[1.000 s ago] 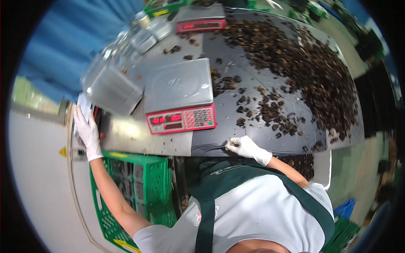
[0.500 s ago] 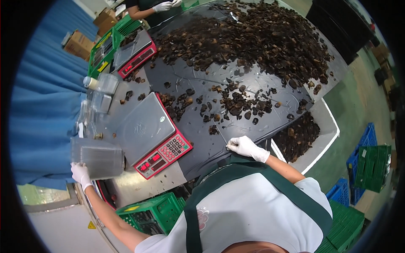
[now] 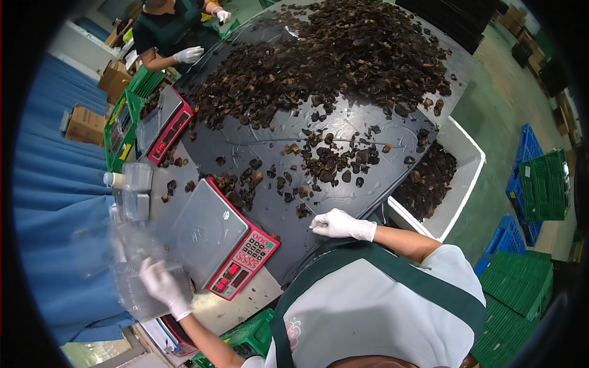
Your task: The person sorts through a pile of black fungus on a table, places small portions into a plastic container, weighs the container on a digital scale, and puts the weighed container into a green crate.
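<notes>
My left hand, in a white glove and smeared by motion, holds a blurred clear plastic box by its edge. Under it, a stack of clear plastic boxes stands left of a red scale with a bare grey pan and lit red digits. My gloved right hand rests over the near edge of the dark table sheet, its fingers pinched together; what is between them, if anything, I cannot make out. Small dark, curled pieces like wood ear fungus lie scattered beyond it.
A large heap of the same dark pieces covers the table's far side. A white foam box stands right, partly filled. A second red scale and green crates are far left. Across the table stands a co-worker with gloved hands.
My left hand has moved from the side of the box stack to above it, with a clear box now lifted. My view has shifted, and more of the co-worker shows.
</notes>
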The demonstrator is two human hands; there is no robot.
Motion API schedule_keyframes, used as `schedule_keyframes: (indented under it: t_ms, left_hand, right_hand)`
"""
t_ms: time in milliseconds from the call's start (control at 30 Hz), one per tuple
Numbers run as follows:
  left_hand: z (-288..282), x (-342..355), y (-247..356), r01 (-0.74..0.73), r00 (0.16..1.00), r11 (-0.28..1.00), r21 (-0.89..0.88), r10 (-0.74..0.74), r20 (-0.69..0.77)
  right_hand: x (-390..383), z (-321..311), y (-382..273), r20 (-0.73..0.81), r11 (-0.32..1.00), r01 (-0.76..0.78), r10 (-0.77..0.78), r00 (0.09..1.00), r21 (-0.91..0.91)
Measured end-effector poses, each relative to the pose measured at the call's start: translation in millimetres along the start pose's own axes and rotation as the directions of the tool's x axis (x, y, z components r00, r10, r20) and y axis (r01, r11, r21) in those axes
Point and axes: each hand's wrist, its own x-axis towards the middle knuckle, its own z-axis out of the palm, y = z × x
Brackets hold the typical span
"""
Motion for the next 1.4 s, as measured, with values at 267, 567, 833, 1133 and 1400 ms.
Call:
schedule_keyframes:
  t_ms: [267, 567, 833, 1133, 1400]
  left_hand:
    - [70, -48, 49, 0.041, 0.737, 0.999, 0.035, -0.054, 0.674]
    - [102, -43, 183, 0.205, 0.873, 0.838, -0.506, 0.077, 0.481]
    - [256, -83, 259, 0.311, 0.748, 0.842, -0.440, 0.069, 0.660]
    - [329, -23, 316, 0.071, 0.644, 0.650, -0.757, 0.549, 0.532]
    - [356, -25, 440, -0.005, 0.548, 0.402, -0.916, 0.767, 0.334]
  right_hand:
    - [36, 66, 3, 0.339, 0.809, 0.537, -0.448, 0.827, -0.240]
    - [85, 76, 2, -0.107, 0.740, 0.339, -0.482, 0.870, -0.581]
    - [119, 72, 17, -0.438, 0.924, 0.252, -0.362, 0.823, -0.289]
    - [155, 24, 56, -0.479, 1.000, 0.021, -0.015, 0.878, 0.007]
    - [79, -68, 98, -0.696, 0.997, -0.024, -0.034, 0.717, -0.073]
